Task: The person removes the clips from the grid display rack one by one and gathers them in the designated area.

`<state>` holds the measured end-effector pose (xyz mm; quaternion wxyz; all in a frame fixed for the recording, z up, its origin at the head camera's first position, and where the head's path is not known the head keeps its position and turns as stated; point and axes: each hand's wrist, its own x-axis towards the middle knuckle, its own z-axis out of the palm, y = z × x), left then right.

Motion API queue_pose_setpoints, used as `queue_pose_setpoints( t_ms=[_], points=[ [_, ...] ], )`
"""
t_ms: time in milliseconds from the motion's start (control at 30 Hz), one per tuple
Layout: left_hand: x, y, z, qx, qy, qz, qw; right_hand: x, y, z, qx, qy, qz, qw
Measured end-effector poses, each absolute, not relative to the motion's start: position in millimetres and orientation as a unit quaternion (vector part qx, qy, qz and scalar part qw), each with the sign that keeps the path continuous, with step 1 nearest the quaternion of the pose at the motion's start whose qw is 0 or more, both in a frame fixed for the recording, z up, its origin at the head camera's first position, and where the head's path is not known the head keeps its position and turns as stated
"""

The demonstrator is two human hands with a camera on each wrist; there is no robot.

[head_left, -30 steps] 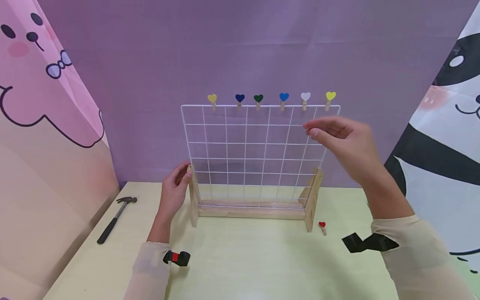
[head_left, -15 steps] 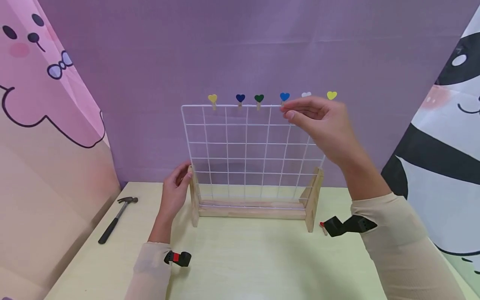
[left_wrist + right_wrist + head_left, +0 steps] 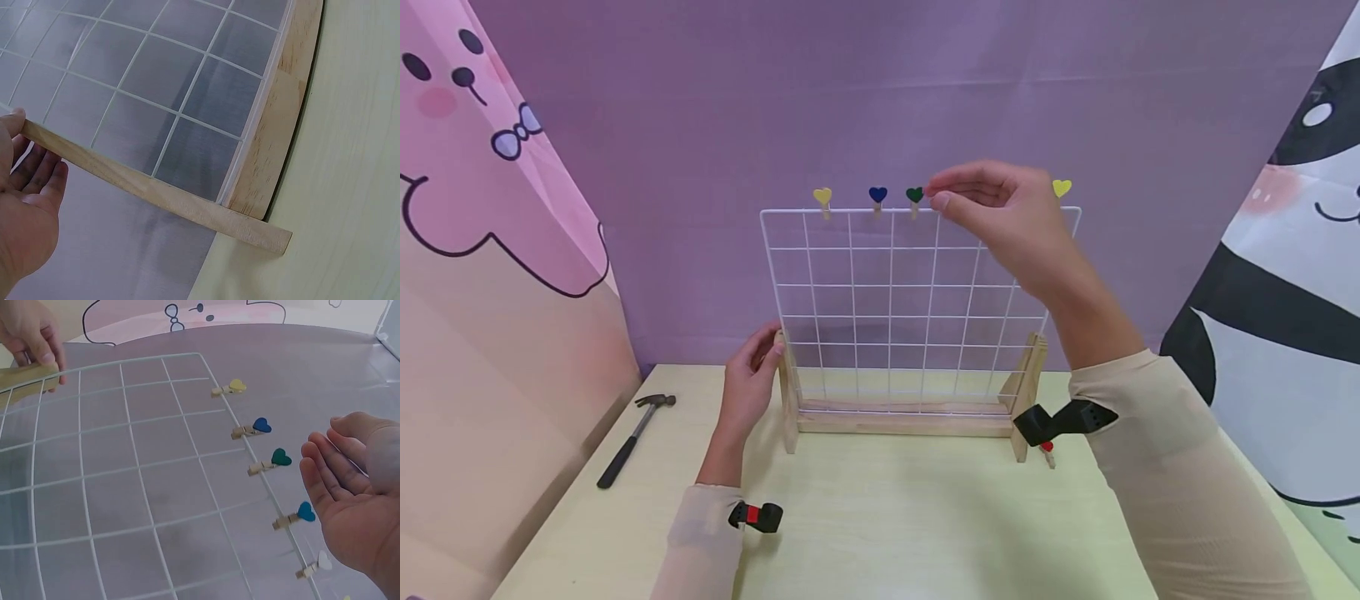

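A white wire grid (image 3: 851, 248) stands upright in a wooden stand (image 3: 902, 424). My left hand (image 3: 749, 382) pinches the top of the stand's left upright, thumb in front and fingers behind. Along the grid's top wire sit several heart clothespins: pale yellow (image 3: 823, 197), navy (image 3: 877, 194), green (image 3: 914, 194), bright yellow (image 3: 1062, 187), and, in the right wrist view, blue (image 3: 305, 511) and white (image 3: 324, 560). My right hand (image 3: 1007, 217) holds nothing; its loosely bent fingers hover beside the green clothespin and hide the blue and white ones in the head view.
A red heart clothespin (image 3: 1048, 450) lies on the table (image 3: 880, 517) by the stand's right foot, partly behind my wrist camera. A claw hammer (image 3: 636, 437) lies at the left. A purple cloth (image 3: 700, 167) hangs behind, with printed cartoon panels at both sides.
My right hand has moved left and up along the grid's top edge, from below the bright yellow clothespin to beside the green one. The left hand stays on the stand.
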<state>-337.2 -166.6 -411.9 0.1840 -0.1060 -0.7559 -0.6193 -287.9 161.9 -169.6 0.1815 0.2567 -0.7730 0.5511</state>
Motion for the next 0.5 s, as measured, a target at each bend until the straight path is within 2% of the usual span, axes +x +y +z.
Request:
queue_pose_setpoints(
  t_ms=[500],
  points=[
    [-339,-166,-412,-0.117,-0.737,-0.639,0.186,-304,122,-147,0.253,-0.77,0.559,0.174]
  ],
)
